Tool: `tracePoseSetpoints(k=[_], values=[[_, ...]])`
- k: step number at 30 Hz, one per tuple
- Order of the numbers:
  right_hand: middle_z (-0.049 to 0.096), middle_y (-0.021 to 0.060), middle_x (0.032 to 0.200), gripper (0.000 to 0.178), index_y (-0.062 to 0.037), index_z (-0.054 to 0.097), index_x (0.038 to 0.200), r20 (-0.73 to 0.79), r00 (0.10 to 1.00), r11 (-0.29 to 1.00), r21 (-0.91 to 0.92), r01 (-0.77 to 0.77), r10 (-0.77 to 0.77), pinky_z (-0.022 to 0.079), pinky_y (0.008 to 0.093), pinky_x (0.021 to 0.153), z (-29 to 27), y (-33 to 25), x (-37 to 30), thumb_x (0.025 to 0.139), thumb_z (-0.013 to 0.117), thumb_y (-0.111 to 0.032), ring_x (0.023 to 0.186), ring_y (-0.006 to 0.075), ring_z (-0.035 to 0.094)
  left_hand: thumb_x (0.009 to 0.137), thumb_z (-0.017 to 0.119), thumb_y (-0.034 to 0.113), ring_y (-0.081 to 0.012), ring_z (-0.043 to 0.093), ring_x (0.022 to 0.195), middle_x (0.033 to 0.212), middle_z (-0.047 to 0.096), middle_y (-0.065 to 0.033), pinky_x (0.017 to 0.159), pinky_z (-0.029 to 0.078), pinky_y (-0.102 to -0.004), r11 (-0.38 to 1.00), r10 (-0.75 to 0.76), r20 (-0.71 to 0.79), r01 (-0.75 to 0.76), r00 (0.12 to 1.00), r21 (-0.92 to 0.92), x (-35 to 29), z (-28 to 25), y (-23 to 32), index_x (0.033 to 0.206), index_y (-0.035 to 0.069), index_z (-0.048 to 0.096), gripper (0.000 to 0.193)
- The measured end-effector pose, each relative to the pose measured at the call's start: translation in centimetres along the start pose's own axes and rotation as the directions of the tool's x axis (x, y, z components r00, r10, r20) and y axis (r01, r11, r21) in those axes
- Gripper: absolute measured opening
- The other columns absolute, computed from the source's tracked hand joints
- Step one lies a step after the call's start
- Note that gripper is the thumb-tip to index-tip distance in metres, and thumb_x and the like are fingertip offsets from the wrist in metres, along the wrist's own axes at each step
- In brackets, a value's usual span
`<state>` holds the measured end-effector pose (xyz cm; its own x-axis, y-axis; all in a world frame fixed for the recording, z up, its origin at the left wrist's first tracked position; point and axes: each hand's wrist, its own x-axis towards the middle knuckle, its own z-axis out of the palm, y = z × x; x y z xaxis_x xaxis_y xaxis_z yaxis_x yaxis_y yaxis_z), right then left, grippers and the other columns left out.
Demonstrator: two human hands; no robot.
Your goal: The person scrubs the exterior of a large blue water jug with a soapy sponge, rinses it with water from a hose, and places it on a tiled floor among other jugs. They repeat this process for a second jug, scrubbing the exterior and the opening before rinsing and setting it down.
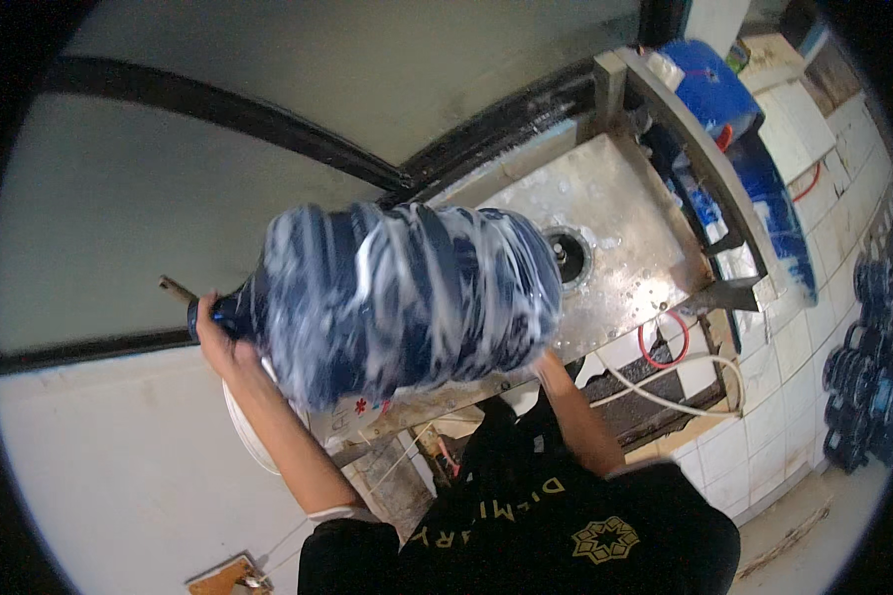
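A large blue water jug [412, 297], streaked all over with white suds, lies on its side across the middle of the view. Its neck points left and its base points right. My left hand [220, 342] is closed around the neck, with the thumb showing on the near side. My right hand [546, 365] reaches under the base end, where the jug hides its fingers. Behind the base, a round drain [568, 256] shows in a wet metal sink top [625, 198] with foam on it.
A metal rail [709, 164] borders the sink on the right, with a blue drum [704, 84] beyond it. A pale hose [680, 407] and a red hose loop [665, 342] hang below. Several blue jugs [863, 367] stand at far right. A dark-framed glass panel [198, 213] rises behind.
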<state>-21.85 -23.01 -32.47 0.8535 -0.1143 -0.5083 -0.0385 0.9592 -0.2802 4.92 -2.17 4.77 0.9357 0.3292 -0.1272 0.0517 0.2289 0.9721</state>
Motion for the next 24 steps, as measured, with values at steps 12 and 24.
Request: tracePoseSetpoints(k=[12,24], values=[[0.052,0.0208,0.130,0.039,0.0066,0.048,0.128,0.201,0.526,0.029,-0.917,0.397,-0.827,0.032,0.0354,0.107,0.1,-4.8,2.0,0.094,0.041,-0.012,0.125,0.0308,0.046,0.077,0.074,0.005,-0.0162,0.066,0.075,0.083,0.068,-0.0079,0.073,0.052,-0.0283,0.884,0.445,0.613,-0.428,0.653,-0.186,-8.5,7.3,-1.3,0.082,0.000,0.065,0.012],[0.040,0.0242,0.139,0.047,0.0024,0.036,0.139,0.141,0.282,-0.007,-0.904,0.428,-0.949,0.030,0.0403,0.107,15.9,5.3,-7.2,0.101,0.034,-0.024,0.127,0.0326,0.041,0.067,0.073,0.009,-0.0115,0.060,0.060,0.067,0.065,-0.0028,0.059,0.048,-0.0289,0.743,0.625,0.333,-0.669,0.706,0.024,-12.8,11.5,-2.1,0.071,0.000,0.063,0.014]])
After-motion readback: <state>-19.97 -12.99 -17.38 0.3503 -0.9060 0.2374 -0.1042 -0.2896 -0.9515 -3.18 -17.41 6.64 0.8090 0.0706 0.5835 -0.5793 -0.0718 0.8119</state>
